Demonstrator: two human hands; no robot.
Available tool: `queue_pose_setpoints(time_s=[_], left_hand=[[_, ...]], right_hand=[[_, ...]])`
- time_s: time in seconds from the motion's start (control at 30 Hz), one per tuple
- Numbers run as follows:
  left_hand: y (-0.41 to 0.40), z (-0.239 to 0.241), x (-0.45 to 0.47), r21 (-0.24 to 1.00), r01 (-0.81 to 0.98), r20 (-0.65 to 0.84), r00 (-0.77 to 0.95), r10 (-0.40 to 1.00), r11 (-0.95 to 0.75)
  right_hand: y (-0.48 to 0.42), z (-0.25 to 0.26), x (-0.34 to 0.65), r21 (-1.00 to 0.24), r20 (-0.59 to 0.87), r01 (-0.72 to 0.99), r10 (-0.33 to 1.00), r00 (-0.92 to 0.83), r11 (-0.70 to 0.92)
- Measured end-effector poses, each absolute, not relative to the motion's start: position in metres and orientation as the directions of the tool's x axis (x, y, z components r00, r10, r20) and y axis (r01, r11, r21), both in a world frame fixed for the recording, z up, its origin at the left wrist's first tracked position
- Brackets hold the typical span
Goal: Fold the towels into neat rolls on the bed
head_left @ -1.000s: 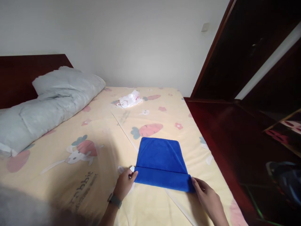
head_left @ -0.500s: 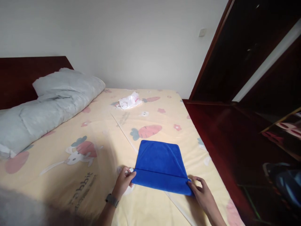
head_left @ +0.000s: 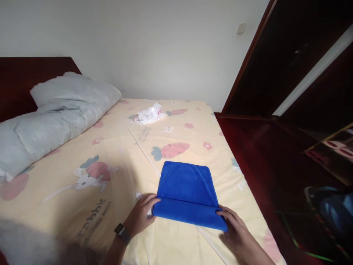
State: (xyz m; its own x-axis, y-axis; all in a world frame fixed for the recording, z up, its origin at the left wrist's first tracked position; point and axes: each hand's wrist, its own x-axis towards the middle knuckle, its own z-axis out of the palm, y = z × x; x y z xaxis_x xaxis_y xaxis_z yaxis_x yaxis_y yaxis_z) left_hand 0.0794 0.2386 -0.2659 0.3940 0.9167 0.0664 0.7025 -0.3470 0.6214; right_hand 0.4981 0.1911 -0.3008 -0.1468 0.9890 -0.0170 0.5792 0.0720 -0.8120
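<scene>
Left hand (head_left: 140, 217): my fingers (head_left: 151, 201) pinch the fold of the blue towel (head_left: 186, 184), lower centre.
Right hand (head_left: 237, 230): fingers on its right corner; grip unclear.

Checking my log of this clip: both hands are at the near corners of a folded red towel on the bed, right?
Wrong on colour: the towel is blue, not red. The head view shows the left hand and right hand at the near corners of the folded towel on the bed.
</scene>
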Motion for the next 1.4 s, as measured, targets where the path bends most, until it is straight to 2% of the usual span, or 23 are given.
queue_pose_setpoints(time_s=[0.1,0.2,0.4,0.53,0.67,0.8,1.0,1.13,1.3,1.4], left_hand=[[0.242,-0.267,0.083,0.65,0.684,0.075,0.374,0.924,-0.33],[0.247,-0.267,0.089,0.712,0.641,0.077,0.334,0.94,-0.286],[0.253,-0.266,0.107,0.807,0.589,-0.001,0.081,0.997,-0.047],[0.251,-0.269,0.111,0.756,0.652,-0.06,-0.021,0.998,0.059],[0.248,-0.277,0.107,0.646,0.76,-0.025,-0.064,0.998,0.065],[0.249,-0.28,0.105,0.65,0.748,-0.119,-0.078,0.99,0.137],[0.254,-0.277,0.11,0.693,0.657,-0.271,-0.146,0.951,0.298],[0.258,-0.282,0.114,0.77,0.573,-0.249,-0.134,0.959,0.28],[0.262,-0.289,0.117,0.881,0.308,-0.333,-0.135,0.933,0.359],[0.26,-0.293,0.116,0.929,0.214,-0.272,-0.159,0.949,0.302]], right_hand=[[0.192,-0.302,0.494,-0.799,-0.043,0.601,0.992,-0.118,0.037],[0.197,-0.301,0.49,-0.837,-0.059,0.546,0.997,-0.049,-0.023],[0.204,-0.289,0.477,-0.89,-0.234,0.374,0.966,0.113,-0.26],[0.206,-0.284,0.478,-0.843,-0.317,0.423,0.942,0.106,-0.332],[0.207,-0.289,0.483,-0.759,-0.372,0.51,0.912,0.172,-0.406],[0.208,-0.293,0.483,-0.723,-0.36,0.521,0.891,0.277,-0.454],[0.216,-0.294,0.476,-0.679,-0.423,0.46,0.817,0.392,-0.572],[0.22,-0.297,0.471,-0.695,-0.429,0.424,0.808,0.404,-0.581],[0.22,-0.301,0.462,-0.813,-0.365,0.332,0.863,0.348,-0.478],[0.217,-0.298,0.462,-0.872,-0.31,0.273,0.889,0.336,-0.407]])
